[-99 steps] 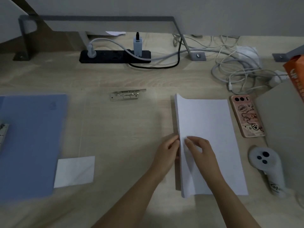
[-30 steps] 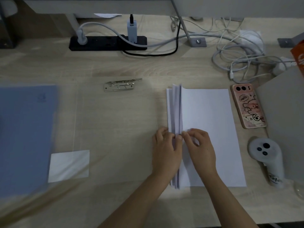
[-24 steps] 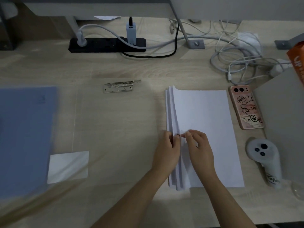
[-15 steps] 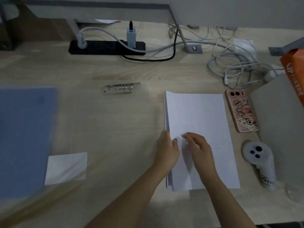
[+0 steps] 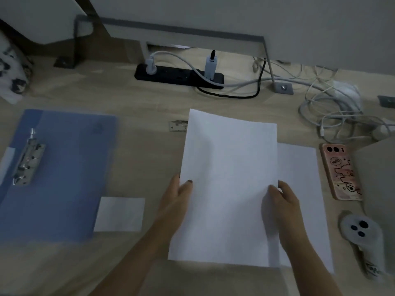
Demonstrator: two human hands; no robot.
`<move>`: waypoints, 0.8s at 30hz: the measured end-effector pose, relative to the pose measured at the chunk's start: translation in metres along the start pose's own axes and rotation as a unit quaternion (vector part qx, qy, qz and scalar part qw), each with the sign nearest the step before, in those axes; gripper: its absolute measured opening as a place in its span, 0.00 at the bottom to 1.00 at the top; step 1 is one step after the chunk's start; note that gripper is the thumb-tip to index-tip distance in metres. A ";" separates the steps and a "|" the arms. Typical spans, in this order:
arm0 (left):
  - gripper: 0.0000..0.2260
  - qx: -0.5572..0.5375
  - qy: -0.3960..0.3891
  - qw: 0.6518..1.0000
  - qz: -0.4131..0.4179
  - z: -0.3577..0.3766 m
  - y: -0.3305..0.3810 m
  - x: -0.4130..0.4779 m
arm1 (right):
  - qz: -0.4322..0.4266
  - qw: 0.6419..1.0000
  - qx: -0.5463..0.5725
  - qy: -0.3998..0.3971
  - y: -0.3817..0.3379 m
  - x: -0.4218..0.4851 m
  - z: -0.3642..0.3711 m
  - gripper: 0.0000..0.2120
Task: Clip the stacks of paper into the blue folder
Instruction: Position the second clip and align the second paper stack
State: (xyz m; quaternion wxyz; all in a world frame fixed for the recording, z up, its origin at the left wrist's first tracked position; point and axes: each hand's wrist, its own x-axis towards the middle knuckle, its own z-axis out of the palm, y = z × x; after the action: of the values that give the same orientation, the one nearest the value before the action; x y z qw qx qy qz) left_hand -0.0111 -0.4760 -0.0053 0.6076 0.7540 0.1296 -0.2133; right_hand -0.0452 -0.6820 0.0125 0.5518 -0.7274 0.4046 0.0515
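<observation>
A stack of white paper (image 5: 228, 178) is lifted off the desk, held by both its long edges. My left hand (image 5: 178, 195) grips its left edge and my right hand (image 5: 282, 199) grips its right edge. More white sheets (image 5: 299, 178) stay flat on the desk beneath and to the right. The blue folder (image 5: 64, 167) lies open at the left, with its metal clip (image 5: 27, 159) near its left side. A loose metal clip bar (image 5: 177, 126) peeks out behind the held stack's top left corner.
A small white card (image 5: 119, 213) lies by the folder's lower right corner. A pink phone (image 5: 339, 171), a white controller (image 5: 361, 238) and a grey board (image 5: 376, 178) sit at the right. A black power strip (image 5: 179, 76) and tangled cables (image 5: 333, 110) line the back.
Both hands stopped separating sheets at the pile's left edge, took a portion by both sides and lifted it leftward. The view shifted, showing the folder's clip.
</observation>
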 end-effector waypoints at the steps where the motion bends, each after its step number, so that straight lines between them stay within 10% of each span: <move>1: 0.24 -0.005 0.021 1.000 -0.001 -0.010 -0.005 -0.002 | 0.002 1.000 0.000 -0.006 0.001 -0.003 0.012 0.11; 9: 0.07 0.023 0.105 0.993 -0.056 -0.067 -0.037 -0.001 | 0.026 0.996 -0.024 -0.083 0.005 -0.005 0.086 0.08; 24: 0.07 0.149 0.095 0.981 -0.077 -0.081 -0.042 0.029 | 0.006 0.999 0.012 -0.037 0.014 -0.003 0.109 0.08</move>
State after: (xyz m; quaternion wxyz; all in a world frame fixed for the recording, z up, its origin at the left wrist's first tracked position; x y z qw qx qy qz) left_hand 0.0084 -0.3893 -0.0419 0.4552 0.8406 0.2115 -0.2036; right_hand -0.0152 -0.5894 -0.0386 0.5747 -0.7162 0.3884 0.0771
